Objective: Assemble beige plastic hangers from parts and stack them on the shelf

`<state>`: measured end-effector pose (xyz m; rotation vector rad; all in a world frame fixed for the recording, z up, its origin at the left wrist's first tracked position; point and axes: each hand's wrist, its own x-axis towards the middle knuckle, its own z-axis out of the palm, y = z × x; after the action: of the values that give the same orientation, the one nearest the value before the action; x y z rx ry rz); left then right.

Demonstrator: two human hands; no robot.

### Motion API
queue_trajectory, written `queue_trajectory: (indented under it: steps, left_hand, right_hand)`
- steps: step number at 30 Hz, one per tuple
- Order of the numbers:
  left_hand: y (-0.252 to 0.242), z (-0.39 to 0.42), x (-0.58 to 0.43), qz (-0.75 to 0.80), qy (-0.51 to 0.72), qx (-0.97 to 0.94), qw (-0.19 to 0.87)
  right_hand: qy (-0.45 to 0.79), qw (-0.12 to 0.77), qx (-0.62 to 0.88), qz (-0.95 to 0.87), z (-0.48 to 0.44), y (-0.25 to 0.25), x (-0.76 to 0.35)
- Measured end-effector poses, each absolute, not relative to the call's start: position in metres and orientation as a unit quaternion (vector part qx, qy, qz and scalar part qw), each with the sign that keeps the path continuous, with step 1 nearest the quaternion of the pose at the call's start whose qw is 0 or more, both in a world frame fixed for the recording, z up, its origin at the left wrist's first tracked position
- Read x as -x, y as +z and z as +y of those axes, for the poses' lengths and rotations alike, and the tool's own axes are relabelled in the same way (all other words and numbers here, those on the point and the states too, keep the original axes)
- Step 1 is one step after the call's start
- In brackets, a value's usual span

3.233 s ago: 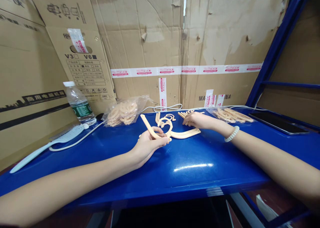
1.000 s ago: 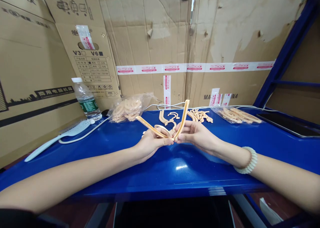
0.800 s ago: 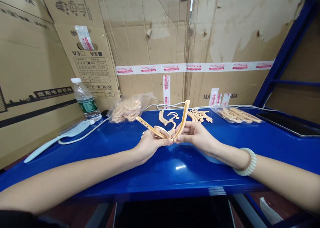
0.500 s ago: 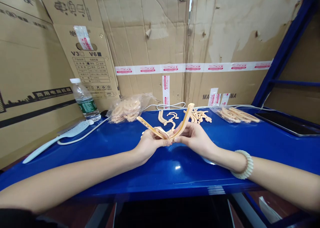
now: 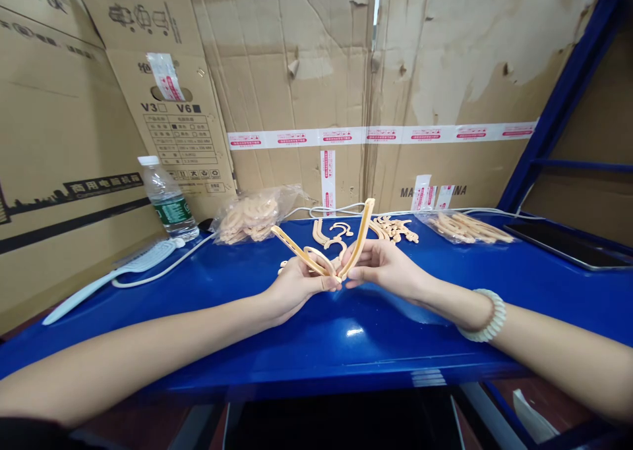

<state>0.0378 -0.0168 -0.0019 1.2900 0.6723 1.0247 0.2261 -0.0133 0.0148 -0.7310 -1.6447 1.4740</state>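
A beige plastic folding clothes hanger (image 5: 360,238) is in front of me, its two arms spread upward in a V. My left hand (image 5: 295,285) is closed round the slotted left arm (image 5: 295,247), with the thumb near the joint at the bottom. A curved hook-like loop shows beside that arm. My right hand (image 5: 393,270) is closed at the lower part of the right arm, thumb in front; its fingertips are partly hidden. Just behind the hands, loose beige hooks (image 5: 341,228) and curved arm pieces (image 5: 319,232) lie on the blue table (image 5: 297,344).
A pile of small beige parts (image 5: 395,228) lies further back. Bagged parts (image 5: 250,216) stand left, more bagged arms (image 5: 467,226) right. A water bottle (image 5: 168,199), a hairbrush (image 5: 143,260), a white cable (image 5: 163,275) and a black tablet (image 5: 568,242) surround the work area. Cardboard (image 5: 297,94) walls the back.
The right arm of the hanger has tipped a little to the left and stands more upright. My right hand has shifted slightly, its thumb now lower and off the joint.
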Motion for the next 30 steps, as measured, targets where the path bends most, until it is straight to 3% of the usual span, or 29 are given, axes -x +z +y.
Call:
queue_trajectory:
  steps: [14,30]
  left_hand:
    - [-0.0017,-0.0155,-0.0361,0.273,0.42,-0.555,0.664]
    - [-0.0022,-0.0163,-0.0406,0.287,0.457,-0.546,0.641]
  right_hand:
    - [0.615,0.373,0.257,-0.646,-0.0097,0.0168,-0.2299]
    - [0.554,0.431,0.277,-0.656,-0.0155,0.0124,-0.2221]
